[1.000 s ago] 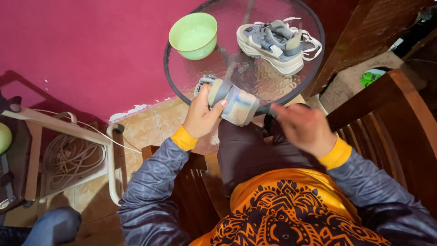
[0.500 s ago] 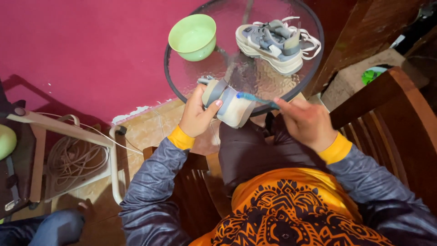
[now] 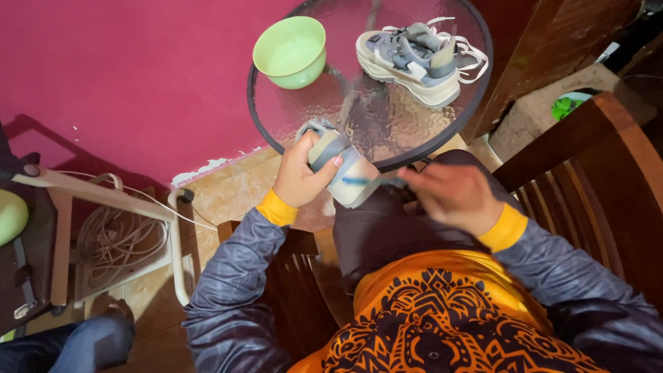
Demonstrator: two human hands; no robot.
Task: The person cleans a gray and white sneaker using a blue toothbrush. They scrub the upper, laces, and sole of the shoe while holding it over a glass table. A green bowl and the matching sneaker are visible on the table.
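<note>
My left hand (image 3: 298, 176) grips a grey and cream sneaker (image 3: 343, 168), held just off the near edge of a round glass table (image 3: 369, 114), its pale sole facing my right hand. My right hand (image 3: 452, 197) is closed around a thin blue-handled tool (image 3: 373, 182) whose tip lies against the sneaker's sole. A matching sneaker (image 3: 413, 55) with white laces lies on its side at the table's far right. On the table's far left stands a light green bowl (image 3: 290, 43). I am seated, in grey sleeves with yellow cuffs.
A dark wooden chair (image 3: 587, 166) stands to my right. At the left is a white frame (image 3: 124, 207) with a coiled cable (image 3: 114, 242) on the tiled floor. Another person's jeans-clad leg (image 3: 69, 345) shows at bottom left. A magenta wall (image 3: 138, 76) runs behind the table.
My right hand has shifted slightly left, and the thin tool now shows against the sole. The left hand has kept hold of the sneaker and turned it a little.
</note>
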